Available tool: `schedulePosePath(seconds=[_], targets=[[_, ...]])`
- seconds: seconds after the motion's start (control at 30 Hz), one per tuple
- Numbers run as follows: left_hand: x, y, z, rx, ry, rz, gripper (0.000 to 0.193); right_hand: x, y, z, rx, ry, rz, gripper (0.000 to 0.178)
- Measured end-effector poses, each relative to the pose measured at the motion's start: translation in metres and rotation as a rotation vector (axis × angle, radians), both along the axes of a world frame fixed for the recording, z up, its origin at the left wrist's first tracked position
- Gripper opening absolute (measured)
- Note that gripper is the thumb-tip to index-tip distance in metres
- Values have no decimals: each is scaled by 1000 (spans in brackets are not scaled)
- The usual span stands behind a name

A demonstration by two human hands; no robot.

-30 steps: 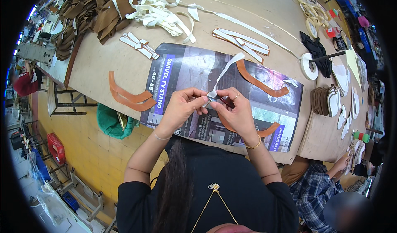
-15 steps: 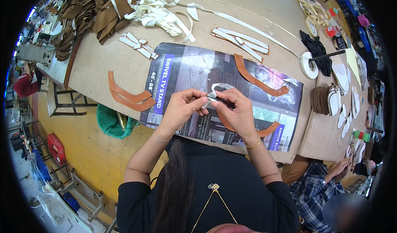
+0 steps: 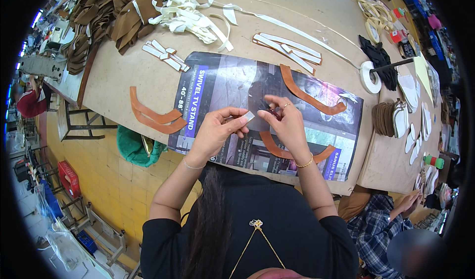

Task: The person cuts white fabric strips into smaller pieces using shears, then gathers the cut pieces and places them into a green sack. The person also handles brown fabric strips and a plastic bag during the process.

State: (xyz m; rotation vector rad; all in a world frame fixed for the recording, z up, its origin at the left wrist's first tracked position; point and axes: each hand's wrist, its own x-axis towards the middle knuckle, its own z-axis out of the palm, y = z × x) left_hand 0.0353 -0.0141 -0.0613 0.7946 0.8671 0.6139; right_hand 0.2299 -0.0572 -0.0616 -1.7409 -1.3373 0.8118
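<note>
My left hand (image 3: 225, 125) pinches a small pale, flat piece (image 3: 249, 115) between thumb and fingertips above the printed sheet. Close by on its right, my right hand (image 3: 287, 123) has its thumb and index finger spread apart. A small dark-red object (image 3: 275, 112) shows in its curled fingers, too hidden to name. Beneath the right wrist lies a curved tan leather strip (image 3: 272, 145), partly covered by the hand. Another curved tan strip (image 3: 309, 97) rests farther off on the sheet, and a pair of tan strips (image 3: 156, 118) lies to the left.
A dark printed sheet (image 3: 225, 76) covers part of the table. Beyond it are white-and-brown strips (image 3: 289, 51), a heap of white tape (image 3: 185, 14) and stacked brown pieces (image 3: 133, 24). A white tape roll (image 3: 369, 78) stands at right. A person in plaid (image 3: 373, 224) works at lower right.
My hands have parted slightly, the right one opening its thumb and index finger. The curled white strip between them is no longer visible; the small pale piece stays in my left hand.
</note>
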Motion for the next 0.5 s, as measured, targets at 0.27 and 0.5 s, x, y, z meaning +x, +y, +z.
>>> schedulePosePath(seconds=[0.27, 0.5], targets=[[1, -1, 1, 168, 123, -53, 32, -5, 6, 13, -235, 301, 177, 23], [-5, 17, 1, 126, 31, 95, 31, 18, 10, 4, -89, 539, 13, 20]])
